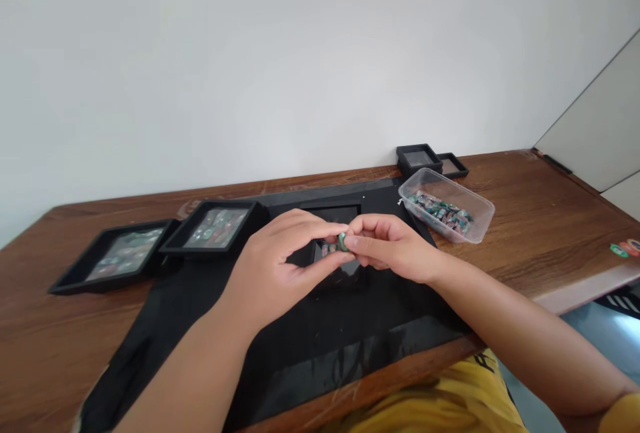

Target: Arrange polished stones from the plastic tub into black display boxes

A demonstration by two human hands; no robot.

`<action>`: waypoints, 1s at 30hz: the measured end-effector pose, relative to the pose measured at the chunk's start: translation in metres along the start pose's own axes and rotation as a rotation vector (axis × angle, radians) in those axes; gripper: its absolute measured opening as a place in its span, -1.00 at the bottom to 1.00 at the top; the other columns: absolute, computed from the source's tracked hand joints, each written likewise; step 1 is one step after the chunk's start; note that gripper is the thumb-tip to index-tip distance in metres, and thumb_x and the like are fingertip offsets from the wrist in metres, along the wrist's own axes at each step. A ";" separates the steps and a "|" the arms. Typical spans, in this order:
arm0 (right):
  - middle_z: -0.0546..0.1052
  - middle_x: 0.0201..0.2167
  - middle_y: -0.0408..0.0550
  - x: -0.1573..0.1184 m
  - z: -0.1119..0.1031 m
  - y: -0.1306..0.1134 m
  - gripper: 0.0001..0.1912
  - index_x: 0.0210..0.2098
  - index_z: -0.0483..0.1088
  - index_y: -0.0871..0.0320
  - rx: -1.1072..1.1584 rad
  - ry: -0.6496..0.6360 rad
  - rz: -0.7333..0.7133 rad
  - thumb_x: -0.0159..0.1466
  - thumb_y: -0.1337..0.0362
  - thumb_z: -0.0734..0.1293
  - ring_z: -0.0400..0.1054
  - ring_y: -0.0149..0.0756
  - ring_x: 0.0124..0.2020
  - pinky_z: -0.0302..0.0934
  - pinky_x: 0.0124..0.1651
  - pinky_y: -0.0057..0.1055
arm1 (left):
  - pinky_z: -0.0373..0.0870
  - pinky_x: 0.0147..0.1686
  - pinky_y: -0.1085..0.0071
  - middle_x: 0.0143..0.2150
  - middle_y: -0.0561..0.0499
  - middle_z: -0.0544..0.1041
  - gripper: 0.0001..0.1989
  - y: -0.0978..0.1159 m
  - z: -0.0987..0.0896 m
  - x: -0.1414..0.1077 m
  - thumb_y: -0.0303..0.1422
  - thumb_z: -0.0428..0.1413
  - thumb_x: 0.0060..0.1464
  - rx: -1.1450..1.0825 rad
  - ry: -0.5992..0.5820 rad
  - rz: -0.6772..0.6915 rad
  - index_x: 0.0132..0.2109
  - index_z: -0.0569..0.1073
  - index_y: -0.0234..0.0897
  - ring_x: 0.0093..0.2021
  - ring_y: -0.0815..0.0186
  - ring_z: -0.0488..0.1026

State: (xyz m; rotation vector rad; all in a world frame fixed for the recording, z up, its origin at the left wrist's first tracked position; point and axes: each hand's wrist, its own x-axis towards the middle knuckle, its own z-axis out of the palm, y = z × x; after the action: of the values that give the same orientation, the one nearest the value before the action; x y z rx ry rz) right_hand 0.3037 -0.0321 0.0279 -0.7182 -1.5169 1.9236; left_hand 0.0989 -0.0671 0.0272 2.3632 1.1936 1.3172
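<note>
Between the fingertips of both hands is a small, glossy green piece that looks like a stone ring, partly covered by the fingers. My left hand pinches it from the left with thumb and forefinger. From the right, my right hand grips it, its fingers curled. Just beneath the hands lies an open black frame box, largely hidden. A few small pink and green pieces show inside it, seen through the gap between the hands.
Two black frame boxes holding shiny pieces stand at left. A clear plastic tub of green and pink pieces is at right, with smaller black frames behind it. A black mat covers part of the wooden table.
</note>
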 end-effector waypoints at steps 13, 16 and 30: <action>0.32 -0.58 -0.34 -0.001 0.000 0.000 -0.65 -0.32 0.38 0.13 0.019 -0.052 0.001 0.23 0.01 0.50 0.07 -0.56 -0.59 -0.17 -0.59 -0.55 | 0.59 -0.27 0.30 -0.38 0.10 0.68 -0.88 0.005 -0.001 0.002 -0.18 0.34 0.21 0.065 0.115 0.037 -0.24 0.61 -0.05 -0.37 0.27 0.62; 0.33 -0.60 -0.35 -0.001 0.001 -0.001 -0.61 -0.34 0.35 0.13 0.041 -0.039 0.027 0.20 0.00 0.52 0.02 -0.58 -0.62 -0.18 -0.61 -0.56 | 0.61 -0.28 0.33 -0.34 0.09 0.71 -0.89 0.006 0.000 0.003 -0.19 0.33 0.22 0.059 0.104 0.043 -0.22 0.62 -0.06 -0.35 0.28 0.64; 0.26 -0.64 -0.41 0.001 -0.001 -0.001 -0.51 -0.35 0.30 0.11 0.103 -0.009 0.043 0.14 -0.03 0.59 -0.08 -0.60 -0.65 -0.24 -0.63 -0.59 | 0.63 -0.31 0.45 -0.32 0.12 0.73 -0.90 0.008 0.002 0.000 -0.37 0.25 0.20 -0.017 0.083 -0.126 -0.31 0.64 -0.12 -0.35 0.32 0.67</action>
State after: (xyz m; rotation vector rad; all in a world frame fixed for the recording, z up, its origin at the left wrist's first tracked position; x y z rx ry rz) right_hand 0.3039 -0.0308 0.0288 -0.7030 -1.4066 2.0233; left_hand 0.1048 -0.0716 0.0301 2.2014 1.3256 1.3901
